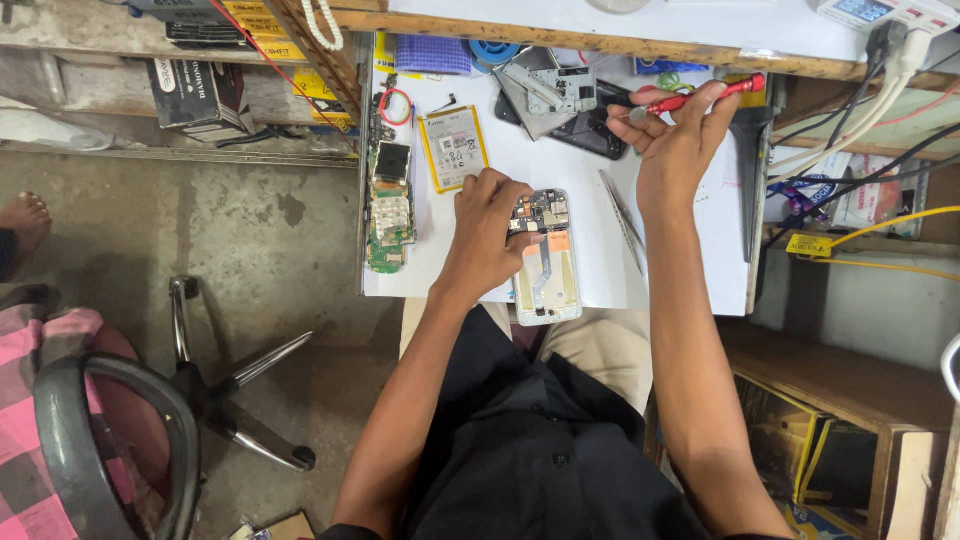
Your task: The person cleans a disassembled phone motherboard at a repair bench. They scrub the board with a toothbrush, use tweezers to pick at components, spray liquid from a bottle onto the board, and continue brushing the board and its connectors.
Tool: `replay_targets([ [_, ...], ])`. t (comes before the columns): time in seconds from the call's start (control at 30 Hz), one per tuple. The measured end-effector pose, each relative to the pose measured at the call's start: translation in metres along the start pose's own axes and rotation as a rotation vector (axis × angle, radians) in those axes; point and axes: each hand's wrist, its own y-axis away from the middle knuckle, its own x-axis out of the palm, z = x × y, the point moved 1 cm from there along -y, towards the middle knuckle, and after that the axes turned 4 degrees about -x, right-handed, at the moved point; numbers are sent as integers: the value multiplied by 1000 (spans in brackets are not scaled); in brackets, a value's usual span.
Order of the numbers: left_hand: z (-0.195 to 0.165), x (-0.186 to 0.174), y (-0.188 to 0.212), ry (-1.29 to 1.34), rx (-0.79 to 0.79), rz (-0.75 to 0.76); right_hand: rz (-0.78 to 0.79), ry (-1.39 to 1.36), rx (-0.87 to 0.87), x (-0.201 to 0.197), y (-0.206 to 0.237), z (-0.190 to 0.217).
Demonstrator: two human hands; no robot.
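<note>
The left hand (pixel 487 228) is closed on the upper left edge of an opened phone (pixel 546 258), fingers curled over its exposed top end, pinning it to the white tabletop (pixel 690 250). The phone lies with its back cover off, near the front edge of the tabletop, straight ahead of the person's torso; an orange tab shows at its middle and a pale frame below. The right hand (pixel 678 140) is raised above the tabletop, well apart from the phone, fingers gripping a red-handled screwdriver (pixel 700 97) held nearly level (its tip points left).

Just right of the phone lies a pair of metal tweezers (pixel 624 222). Left of the left hand rests a flat battery with yellow edging (pixel 453 147), and further left a green circuit board (pixel 390 215) at the tabletop's left edge. Behind, a second dark phone with a metal plate (pixel 560 100) lies near the rear. A chair with chrome legs (pixel 200 390) stands on the concrete floor (pixel 260 230) at left.
</note>
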Motion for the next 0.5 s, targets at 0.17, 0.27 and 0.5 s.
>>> replay_targets([
  [0.17, -1, -1, -1, 4, 0, -3, -30, 75, 12, 3, -2, 2],
  [0.27, -1, -1, -1, 9, 1, -3, -46, 161, -10, -1, -1, 2],
  [0.5, -7, -6, -2, -7, 2, 0, -93, 104, 8, -34, 11, -2],
])
